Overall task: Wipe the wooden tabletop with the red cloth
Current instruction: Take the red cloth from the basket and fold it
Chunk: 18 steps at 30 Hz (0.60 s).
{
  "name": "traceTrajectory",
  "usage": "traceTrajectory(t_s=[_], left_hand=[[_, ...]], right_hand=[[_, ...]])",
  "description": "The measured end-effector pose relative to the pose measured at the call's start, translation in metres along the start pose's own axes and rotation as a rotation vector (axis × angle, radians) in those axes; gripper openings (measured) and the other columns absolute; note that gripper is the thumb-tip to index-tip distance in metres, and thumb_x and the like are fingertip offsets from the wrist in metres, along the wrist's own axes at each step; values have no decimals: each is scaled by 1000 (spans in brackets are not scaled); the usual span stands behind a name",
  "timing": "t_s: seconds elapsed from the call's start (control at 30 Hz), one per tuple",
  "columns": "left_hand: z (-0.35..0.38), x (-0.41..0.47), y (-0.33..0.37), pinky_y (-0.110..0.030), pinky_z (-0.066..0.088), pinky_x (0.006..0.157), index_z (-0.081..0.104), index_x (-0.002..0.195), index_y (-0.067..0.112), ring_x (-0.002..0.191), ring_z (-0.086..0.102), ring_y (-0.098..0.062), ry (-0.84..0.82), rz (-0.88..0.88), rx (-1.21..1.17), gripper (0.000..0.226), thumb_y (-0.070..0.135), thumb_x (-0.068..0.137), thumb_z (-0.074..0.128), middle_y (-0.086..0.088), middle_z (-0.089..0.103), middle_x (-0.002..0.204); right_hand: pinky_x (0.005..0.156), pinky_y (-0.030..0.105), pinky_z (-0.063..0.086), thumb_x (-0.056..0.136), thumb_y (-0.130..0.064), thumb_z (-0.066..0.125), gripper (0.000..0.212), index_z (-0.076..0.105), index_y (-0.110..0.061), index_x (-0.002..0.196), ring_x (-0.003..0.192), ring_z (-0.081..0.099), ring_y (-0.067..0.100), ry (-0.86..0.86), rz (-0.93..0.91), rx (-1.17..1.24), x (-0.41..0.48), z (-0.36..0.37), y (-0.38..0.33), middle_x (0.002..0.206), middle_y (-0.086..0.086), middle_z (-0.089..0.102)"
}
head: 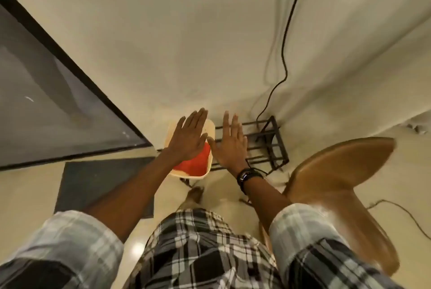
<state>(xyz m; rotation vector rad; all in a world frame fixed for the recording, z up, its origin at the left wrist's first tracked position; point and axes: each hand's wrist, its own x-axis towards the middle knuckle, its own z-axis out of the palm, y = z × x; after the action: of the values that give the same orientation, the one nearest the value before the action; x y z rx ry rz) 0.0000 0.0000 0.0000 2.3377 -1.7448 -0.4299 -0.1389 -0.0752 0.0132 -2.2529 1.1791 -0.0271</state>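
Red cloth in cream tub, both hands spread flat above it, nothing grasped.

Item: crumpled red fabric cloth point(194, 162) lying in a cream rectangular plastic tub point(211, 130) on the floor, at 12 o'clock from the person. Left hand point(189, 140) hovers directly over it, released, fingers extended; right hand point(229, 143) likewise released, at the cloth's 3 o'clock. Left hand is nearer. Glossy brown wooden counter point(340, 172) stands at 3 o'clock, untouched.

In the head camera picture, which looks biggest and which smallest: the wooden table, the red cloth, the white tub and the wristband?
1. Wooden table, though it is nearest the camera, which enlarges it.
2. White tub.
3. Red cloth, lying inside the tub, partly hidden by a hand.
4. Wristband.
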Motion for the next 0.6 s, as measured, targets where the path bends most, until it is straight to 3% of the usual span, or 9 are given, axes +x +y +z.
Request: traceTrajectory(t_s=[0.13, 0.2, 0.33, 0.47, 0.6], left_hand=[[31, 2, -45, -48, 20, 121, 8, 156, 3, 150, 20, -35, -268, -164, -70, 70, 40, 103, 35, -19, 15, 163], [50, 6, -65, -46, 23, 120, 10, 156, 4, 148, 25, -36, -376, -196, -131, 66, 34, 105, 40, -18, 18, 163], [87, 21, -101, -50, 34, 115, 10, 156, 9, 142, 34, -37, -528, -268, -207, 65, 36, 105, 39, -19, 24, 160], [126, 46, -126, -49, 33, 115, 8, 157, 11, 144, 32, -35, -595, -360, -196, 67, 36, 105, 42, -14, 21, 162], [164, 84, -147, -46, 35, 114, 12, 156, 13, 144, 32, -34, -581, -309, -121, 65, 26, 103, 48, -12, 23, 161]], right_hand=[[124, 53, 14, 97, -48, 54, 94, -9, -15, 159, 154, -2, 34, -236, 48, 41, 25, 47, 2, 167, 13, -11], [125, 51, 11, 96, -34, 62, 98, -10, -12, 158, 154, -5, 32, -317, 58, 138, 34, 71, 8, 167, 12, -9], [113, 52, 36, 94, -48, 59, 100, -7, -10, 159, 148, 25, 37, -356, 141, 335, 52, 115, 18, 167, 14, 1], [112, 53, 40, 94, -16, 64, 97, -9, -10, 158, 146, 29, 38, -352, 252, 377, 75, 163, 33, 166, 15, 6], [116, 48, 32, 96, -9, 60, 94, -10, -11, 158, 152, 18, 34, -391, 313, 345, 104, 214, 54, 168, 10, 0]])
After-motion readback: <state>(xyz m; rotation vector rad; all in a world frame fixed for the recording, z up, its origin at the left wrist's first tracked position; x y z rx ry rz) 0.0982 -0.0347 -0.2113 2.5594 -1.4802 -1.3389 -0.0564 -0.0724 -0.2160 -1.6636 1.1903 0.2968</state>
